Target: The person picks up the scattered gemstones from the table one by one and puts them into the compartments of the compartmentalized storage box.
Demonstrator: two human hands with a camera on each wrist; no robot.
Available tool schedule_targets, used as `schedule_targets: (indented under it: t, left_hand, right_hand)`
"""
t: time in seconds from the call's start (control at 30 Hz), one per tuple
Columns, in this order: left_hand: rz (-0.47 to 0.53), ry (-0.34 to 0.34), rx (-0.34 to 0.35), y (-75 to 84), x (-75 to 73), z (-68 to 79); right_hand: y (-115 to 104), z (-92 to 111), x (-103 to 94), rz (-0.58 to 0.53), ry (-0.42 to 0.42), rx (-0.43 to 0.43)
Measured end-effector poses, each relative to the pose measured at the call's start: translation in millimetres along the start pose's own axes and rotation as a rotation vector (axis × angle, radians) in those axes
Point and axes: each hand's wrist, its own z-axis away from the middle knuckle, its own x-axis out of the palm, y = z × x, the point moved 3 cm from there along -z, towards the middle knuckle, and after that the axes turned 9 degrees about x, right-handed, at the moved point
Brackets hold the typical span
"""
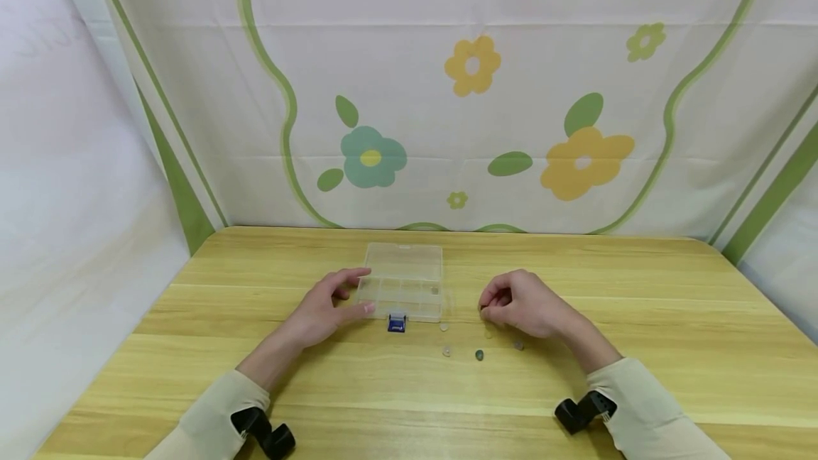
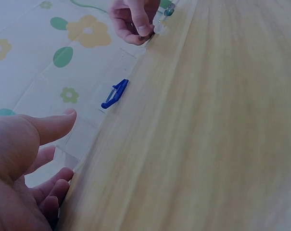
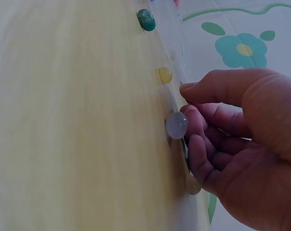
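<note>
On the bench (image 1: pixel 358 403), the loose stones lie nearest: green stone (image 1: pixel 479 355), pale stone (image 1: pixel 446 351), greyish stone (image 1: pixel 518 345), yellow stone (image 1: pixel 488 334) and clear stone (image 1: pixel 444 326). All these are outside the box (image 1: pixel 420 317). The right hand (image 1: pixel 527 305) is just behind them, thumb and forefinger narrowed to a pinch; I cannot tell whether anything sits between the tips. The left hand (image 1: pixel 317 314) is spread wide at the box's left side, holding nothing that shows; whether it touches the box is unclear. The box itself lies left of the stones, its blue latch (image 1: pixel 397 323) toward the person and its lid (image 1: pixel 404 261) laid back on the far side. One stored stone (image 1: pixel 435 291) is in a compartment at the right end. With most stones outside, I judge the work to be at an early stage.

Counted: five loose stones in the head view, perhaps six, since the right wrist view shows a tan stone (image 3: pixel 193 185) by the curled fingers that I cannot match with certainty; two hands; one box, with one latch, one lid and one stone inside. The compartments are too faint to count.
</note>
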Motion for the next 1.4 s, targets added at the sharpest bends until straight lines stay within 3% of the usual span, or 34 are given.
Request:
schedule_targets:
  t: [0.53, 0.97, 1.4]
  left_hand:
    - [0.005, -0.001, 0.010, 3.1, -0.4, -0.8]
    - [0.001, -0.003, 0.007, 1.4, 1.2, -0.7]
    - [-0.001, -0.005, -0.006, -0.4, 0.1, 0.5]
  right_hand:
    - [-2, -2, -2.8, -0.048, 0.137, 0.021]
    - [-11, 0, -2.1, -0.092, 0.173, 0.030]
    - [-26, -8, 10.8, -0.124, 0.171, 0.027]
